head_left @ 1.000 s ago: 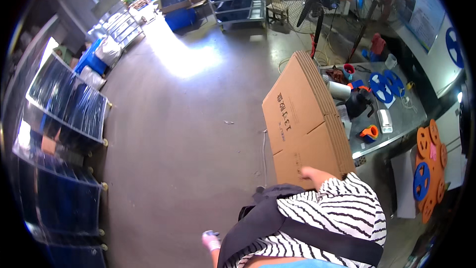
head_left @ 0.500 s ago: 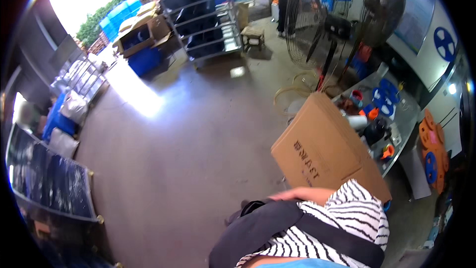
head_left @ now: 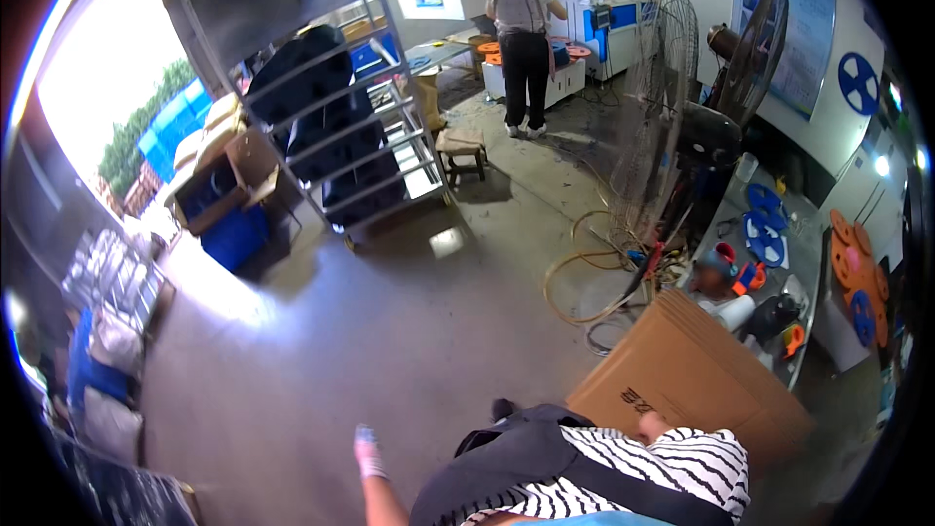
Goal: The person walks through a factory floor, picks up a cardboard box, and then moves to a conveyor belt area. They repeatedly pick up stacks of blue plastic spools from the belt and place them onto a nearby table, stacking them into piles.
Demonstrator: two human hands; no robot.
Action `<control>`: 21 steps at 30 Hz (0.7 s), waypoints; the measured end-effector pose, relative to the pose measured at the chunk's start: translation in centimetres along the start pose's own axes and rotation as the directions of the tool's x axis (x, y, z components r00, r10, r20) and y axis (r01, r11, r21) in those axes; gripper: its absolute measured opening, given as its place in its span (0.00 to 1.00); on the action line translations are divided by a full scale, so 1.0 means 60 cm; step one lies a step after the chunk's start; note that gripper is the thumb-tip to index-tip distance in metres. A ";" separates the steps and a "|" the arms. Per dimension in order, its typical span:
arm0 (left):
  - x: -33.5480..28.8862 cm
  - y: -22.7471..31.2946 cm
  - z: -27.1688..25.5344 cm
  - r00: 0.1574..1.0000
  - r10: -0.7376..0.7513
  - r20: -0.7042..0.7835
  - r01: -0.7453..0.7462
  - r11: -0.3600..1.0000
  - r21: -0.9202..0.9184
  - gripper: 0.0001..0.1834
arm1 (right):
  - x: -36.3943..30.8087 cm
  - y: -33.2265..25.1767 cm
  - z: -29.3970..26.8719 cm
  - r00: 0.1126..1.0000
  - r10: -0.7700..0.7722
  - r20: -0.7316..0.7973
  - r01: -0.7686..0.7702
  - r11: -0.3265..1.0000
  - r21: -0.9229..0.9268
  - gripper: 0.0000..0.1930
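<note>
At the lower edge my left hand [head_left: 366,450] reaches over the floor, with a pale band at the wrist and light covering at the fingertips. It is seen edge-on and small, fingers seemingly stretched out, nothing visible in it. My right hand [head_left: 654,425] is in front of the brown flattened cartons [head_left: 696,370], just past my striped sleeve [head_left: 701,458]. Its fingers are mostly hidden, and I cannot tell whether it touches the cardboard. The cartons form a stack that leans against the table at the right. A dark shoe tip [head_left: 503,409] shows beyond my black apron.
A metal rack [head_left: 365,136] with black bundles stands ahead, a small stool [head_left: 461,148] beside it. Large fans [head_left: 706,131], hoses [head_left: 560,302] and a cluttered table [head_left: 804,317] line the right. Another person [head_left: 526,49] stands far back at a machine. Sacks [head_left: 115,419] lie left.
My view has shifted forward and to the right. The left hand has come into view. The right hand has gone from before my body to in front of the cartons. The far person shows fully.
</note>
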State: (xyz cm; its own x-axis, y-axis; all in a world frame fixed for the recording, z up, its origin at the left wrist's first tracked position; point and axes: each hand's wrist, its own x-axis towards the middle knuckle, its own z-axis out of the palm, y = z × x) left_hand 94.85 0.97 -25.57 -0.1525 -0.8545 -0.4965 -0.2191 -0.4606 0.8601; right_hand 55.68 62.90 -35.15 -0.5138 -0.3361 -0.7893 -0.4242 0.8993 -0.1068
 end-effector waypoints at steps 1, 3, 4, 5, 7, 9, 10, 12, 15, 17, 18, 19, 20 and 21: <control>0.000 0.013 0.038 0.998 -0.034 0.051 0.031 0.998 0.057 0.28 | 0.053 -0.100 -0.032 0.993 -0.020 -0.114 0.050 0.963 0.266 0.14; 0.015 0.023 0.132 0.976 -0.131 0.175 0.092 0.973 0.213 0.28 | 0.141 -0.309 -0.168 0.943 -0.146 -0.299 0.272 0.855 0.441 0.11; 0.016 0.006 0.123 0.971 -0.192 0.144 0.149 0.953 0.263 0.27 | 0.071 -0.471 -0.322 0.966 -0.229 -0.120 0.256 0.796 0.548 0.13; 0.032 0.015 0.178 0.946 -0.249 0.209 0.167 0.924 0.345 0.27 | 0.109 -0.529 -0.382 0.850 -0.393 -0.351 0.484 0.845 0.228 0.14; 0.070 0.029 0.251 0.904 -0.339 0.260 0.186 0.861 0.474 0.27 | 0.164 -0.640 -0.511 0.537 -0.570 -0.622 0.704 0.709 -0.041 0.15; 0.116 0.046 0.299 0.882 -0.391 0.263 0.204 0.819 0.536 0.27 | 0.093 -0.751 -0.704 0.754 -0.522 -0.399 0.652 0.669 0.356 0.14; 0.141 0.055 0.333 0.866 -0.417 0.276 0.201 0.795 0.572 0.27 | 0.108 -0.767 -0.762 0.757 -0.526 -0.386 0.653 0.621 0.435 0.13; 0.213 0.084 0.401 0.841 -0.447 0.304 0.173 0.756 0.631 0.27 | 0.202 -0.766 -0.821 0.579 -0.520 -0.628 0.760 0.623 0.185 0.13; 0.333 0.141 0.500 0.820 -0.464 0.335 0.119 0.710 0.694 0.26 | 0.336 -0.731 -0.882 0.588 -0.431 -0.684 0.637 0.768 0.064 0.13; 0.408 0.186 0.569 0.810 -0.479 0.340 0.098 0.681 0.726 0.26 | 0.378 -0.658 -0.885 0.808 -0.160 -0.568 0.324 0.925 0.200 0.13; 0.462 0.220 0.604 0.807 -0.479 0.344 0.071 0.658 0.750 0.26 | 0.399 -0.595 -0.870 0.881 -0.124 -0.457 0.188 0.978 0.096 0.12; 0.505 0.252 0.659 0.781 -0.492 0.383 0.012 0.626 0.780 0.26 | 0.469 -0.491 -0.804 0.947 0.101 -0.304 -0.069 0.991 0.114 0.13; 0.559 0.283 0.673 0.798 -0.481 0.362 0.010 0.612 0.791 0.26 | 0.440 -0.491 -0.844 0.895 0.409 -0.180 -0.340 0.884 0.320 0.15; 0.618 0.318 0.705 0.799 -0.470 0.375 -0.037 0.584 0.811 0.26 | 0.434 -0.453 -0.851 0.865 0.474 -0.164 -0.381 0.833 0.401 0.17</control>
State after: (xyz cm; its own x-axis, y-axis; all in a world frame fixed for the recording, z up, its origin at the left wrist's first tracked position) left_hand 44.27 -29.36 -32.51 -0.3798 -0.3764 -0.8450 -0.9040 -0.0427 0.4253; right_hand 15.75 15.41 -21.96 -0.7678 0.0894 -0.6344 0.1408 0.9896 -0.0309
